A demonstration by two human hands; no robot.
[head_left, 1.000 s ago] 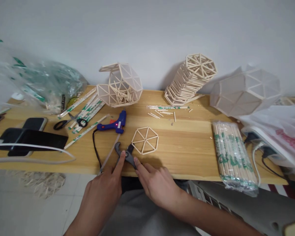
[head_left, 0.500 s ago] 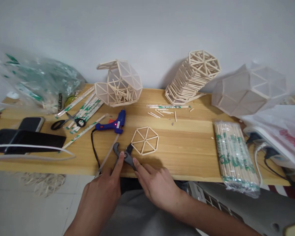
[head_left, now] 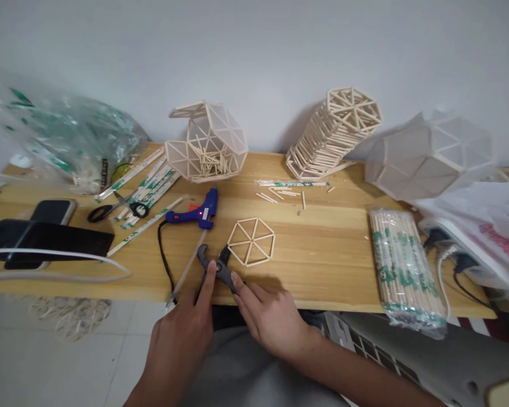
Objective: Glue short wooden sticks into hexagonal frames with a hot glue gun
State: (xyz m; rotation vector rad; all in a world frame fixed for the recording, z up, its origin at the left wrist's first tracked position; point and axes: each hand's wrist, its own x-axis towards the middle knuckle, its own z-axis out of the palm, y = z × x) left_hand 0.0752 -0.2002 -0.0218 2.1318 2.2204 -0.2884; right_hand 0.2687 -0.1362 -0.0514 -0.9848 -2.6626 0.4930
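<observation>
At the table's front edge lies a pair of grey hand shears (head_left: 223, 272), its hooked jaw and black blade spread apart. My left hand (head_left: 185, 325) is closed around one handle, the index finger stretched onto the pivot. My right hand (head_left: 272, 319) grips the other handle, fingertips on the grey part; much of both handles is hidden beneath my hands. Just beyond the blade is a flat octagonal stick frame (head_left: 253, 241) with spokes meeting in its centre. A blue glue gun (head_left: 201, 212) with a lit red light rests on its side behind the shears.
Short cut sticks (head_left: 280, 193) lie farther back. An open panelled container (head_left: 180, 160) holds more sticks, beside a tall stack of stick frames (head_left: 318, 135). Scissors (head_left: 119, 208) and wrapped chopsticks (head_left: 148, 192) are left; a chopstick pack (head_left: 407, 271) and power strip (head_left: 462, 243) are right.
The view has shifted slightly. Both hands keep their places on the shears, and the stick frame and glue gun stay where they were.
</observation>
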